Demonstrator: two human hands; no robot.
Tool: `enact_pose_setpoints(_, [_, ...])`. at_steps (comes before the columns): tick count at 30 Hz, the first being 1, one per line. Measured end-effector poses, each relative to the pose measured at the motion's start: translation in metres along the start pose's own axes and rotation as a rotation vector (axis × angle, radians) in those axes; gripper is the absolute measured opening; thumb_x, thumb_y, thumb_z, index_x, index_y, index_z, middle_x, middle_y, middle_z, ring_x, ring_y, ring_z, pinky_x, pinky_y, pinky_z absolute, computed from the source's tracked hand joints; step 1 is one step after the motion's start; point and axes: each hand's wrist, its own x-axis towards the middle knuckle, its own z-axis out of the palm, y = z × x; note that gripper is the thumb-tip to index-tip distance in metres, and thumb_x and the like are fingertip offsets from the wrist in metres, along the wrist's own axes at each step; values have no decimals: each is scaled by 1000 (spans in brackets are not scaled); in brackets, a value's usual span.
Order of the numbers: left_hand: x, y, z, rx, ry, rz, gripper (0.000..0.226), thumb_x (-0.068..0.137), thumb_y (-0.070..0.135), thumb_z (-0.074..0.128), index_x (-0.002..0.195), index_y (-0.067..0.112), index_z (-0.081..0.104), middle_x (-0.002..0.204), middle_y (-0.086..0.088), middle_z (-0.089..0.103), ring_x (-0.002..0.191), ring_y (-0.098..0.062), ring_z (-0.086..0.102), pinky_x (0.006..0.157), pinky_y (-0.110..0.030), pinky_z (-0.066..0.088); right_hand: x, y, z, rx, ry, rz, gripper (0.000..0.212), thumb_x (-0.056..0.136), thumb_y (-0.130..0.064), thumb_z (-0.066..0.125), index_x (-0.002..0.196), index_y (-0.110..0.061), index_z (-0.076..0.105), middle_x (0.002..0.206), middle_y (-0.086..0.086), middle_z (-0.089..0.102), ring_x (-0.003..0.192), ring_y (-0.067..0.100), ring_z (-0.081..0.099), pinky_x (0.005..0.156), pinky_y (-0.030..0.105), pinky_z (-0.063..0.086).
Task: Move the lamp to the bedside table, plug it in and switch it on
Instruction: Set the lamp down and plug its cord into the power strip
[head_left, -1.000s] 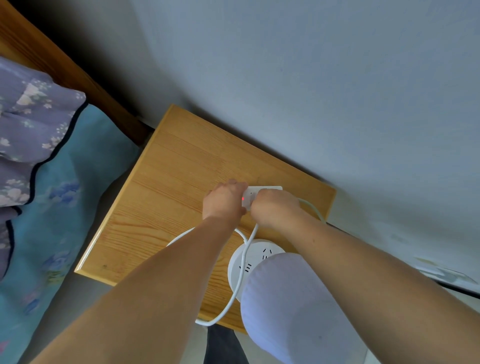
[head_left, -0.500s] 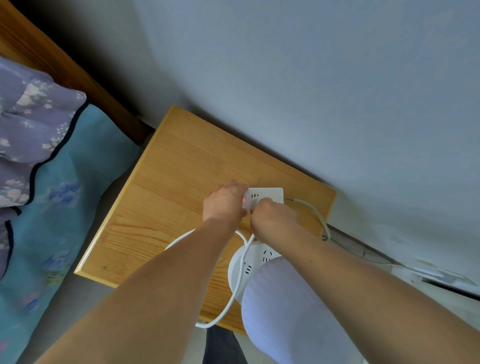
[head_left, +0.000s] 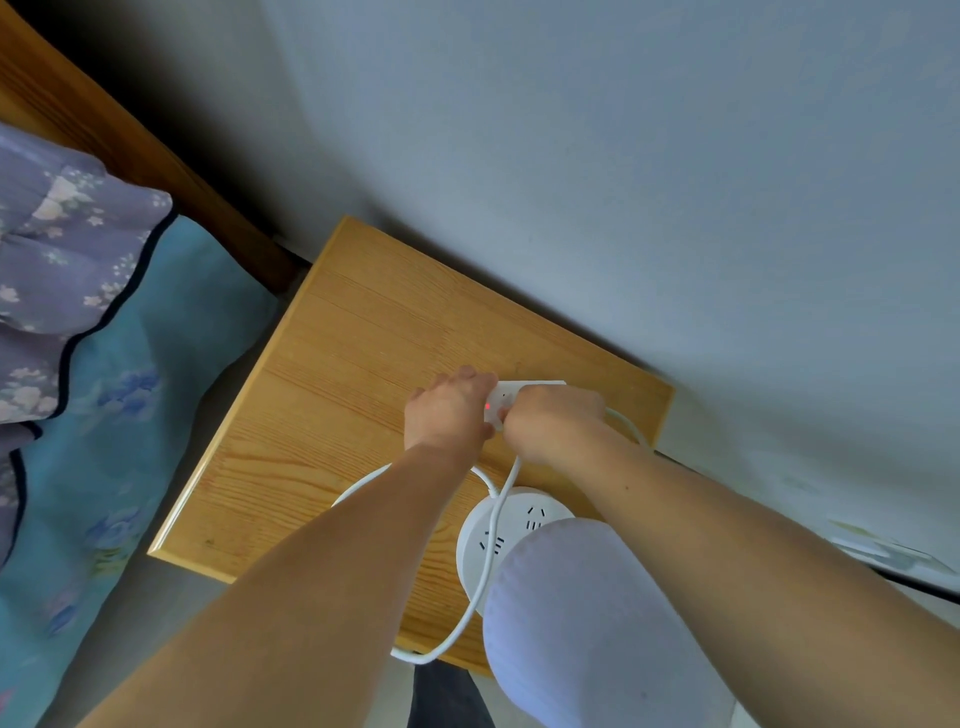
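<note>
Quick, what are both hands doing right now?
Left hand: closed, steadying the white power strip on the bedside table.
Right hand: closed at the strip; what it grips is hidden.

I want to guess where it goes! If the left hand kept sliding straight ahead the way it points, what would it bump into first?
Probably the white power strip: the left hand already rests against its near end, by the red light. Beyond it stands the wall, though depth is hard to judge.

surface: wooden bedside table (head_left: 332, 395) against wall | far right: white power strip (head_left: 535, 387), red light lit | near right: round white lamp base (head_left: 511, 530) | white cord (head_left: 467, 621) loops past near edge
</note>
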Motion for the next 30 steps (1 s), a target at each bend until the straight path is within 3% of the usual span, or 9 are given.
enact_pose_setpoints(2, [0,0,0,17,5,10,41,81,27,68,120,28,55,114,2,59,109,-23,52,91,-40,40,-3,-1,7,13,62,-13,25,91,-27,44,113,-21,55,107,1,61,106,23,55,75,34,33])
enact_pose_setpoints(5, [1,-1,0,31,1,19,41,82,28,67,121,27,55,115,2,60,109,-24,51,93,-41,40,-7,-2,15,83,133,1,26,92,-33,43,113,-20,52,99,1,61,100,22,57,73,33,31])
enact_pose_setpoints(9, [1,-1,-1,47,-5,24,42,83,27,66,123,27,53,118,2,59,112,-23,50,93,-41,40,0,-5,6,11,47,29,25,90,-30,45,110,-22,56,87,1,50,103,22,55,75,33,33])
enact_pose_setpoints(12, [0,0,-2,51,-8,27,40,84,25,63,124,26,53,120,1,58,112,-24,50,92,-40,39,1,-9,4,-3,7,43,24,89,-31,46,108,-23,59,92,1,57,105,21,55,77,33,34])
enact_pose_setpoints(16, [0,-2,-2,40,-6,26,38,85,29,62,123,26,54,118,1,58,112,-24,50,91,-40,39,-5,-8,15,108,122,26,23,91,-33,44,107,-21,55,103,0,64,100,22,58,73,33,32])
enact_pose_setpoints(22, [1,-2,-2,45,-34,16,44,82,28,67,123,27,52,120,2,57,114,-23,49,94,-41,39,-11,2,21,199,156,-8,32,96,-39,35,115,-17,49,109,5,64,103,25,59,72,34,34])
enact_pose_setpoints(30, [0,0,-4,58,-36,18,44,83,28,66,124,27,52,119,1,58,113,-24,49,95,-43,41,-4,-2,-8,14,-98,-13,30,95,-24,39,119,-20,56,117,4,58,114,25,51,89,35,40])
